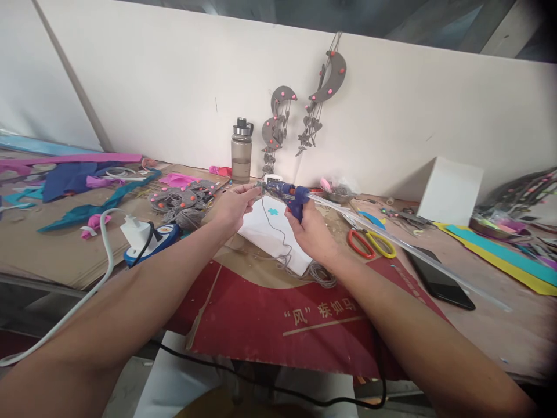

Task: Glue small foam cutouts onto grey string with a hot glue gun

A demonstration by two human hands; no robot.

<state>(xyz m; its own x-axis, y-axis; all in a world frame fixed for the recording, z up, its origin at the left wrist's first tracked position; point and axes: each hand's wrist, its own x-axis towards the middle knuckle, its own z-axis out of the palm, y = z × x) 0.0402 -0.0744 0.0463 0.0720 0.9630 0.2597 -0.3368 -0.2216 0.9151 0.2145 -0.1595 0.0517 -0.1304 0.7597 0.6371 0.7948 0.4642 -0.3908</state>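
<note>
My right hand (311,226) is wrapped round the handle of a blue glue gun (292,196), and a long clear glue stick (391,237) runs out of its back to the right. The fingers of my left hand (238,204) are pinched at the gun's nozzle, on the end of a grey yarn (277,231). A small piece at those fingertips is too small to make out. The yarn hangs down over a white sheet (265,235) to a loose coil (322,275). On the sheet lies a small teal flower shape (272,212).
Red and yellow scissors (369,242) and a black phone (439,278) lie to the right. At the back stands a water bottle (241,152), with grey moon hangings (333,75) on the wall. A power strip (152,241) and felt scraps (69,183) lie left.
</note>
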